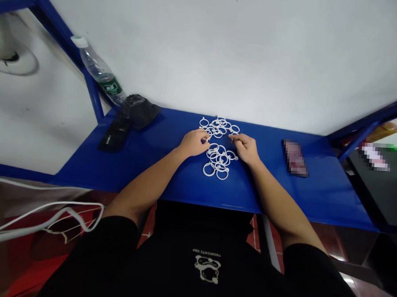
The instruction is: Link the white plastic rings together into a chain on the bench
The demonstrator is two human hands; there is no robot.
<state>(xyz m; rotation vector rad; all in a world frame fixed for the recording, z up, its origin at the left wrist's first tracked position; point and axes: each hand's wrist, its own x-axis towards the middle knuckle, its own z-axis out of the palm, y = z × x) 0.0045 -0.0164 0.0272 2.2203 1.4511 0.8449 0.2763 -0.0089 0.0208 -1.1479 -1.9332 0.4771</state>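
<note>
Several thin white curtain rings with small eyelets lie on the blue tabletop (170, 178) in two loose clusters. The far cluster (218, 131) spreads out towards the wall; the near cluster (221, 164) lies closer to my body, its rings overlapping. My left hand (195, 142) is closed in a pinch at the left of the gap between the clusters, a bit of white ring showing at its fingertips. Across from it, my right hand (247, 147) has its thumb and index finger drawn together beside the far cluster's right-hand ring (234, 128). What its fingertips grip is too small to make out.
At the table's left stand a plastic bottle (101, 72) leaning by the frame, a crumpled black bag (142, 111) and a flat black item (114, 135). A blurred phone-shaped object (295, 158) lies at right. A white wall (223, 56) rises behind; white cables (65, 210) hang at lower left.
</note>
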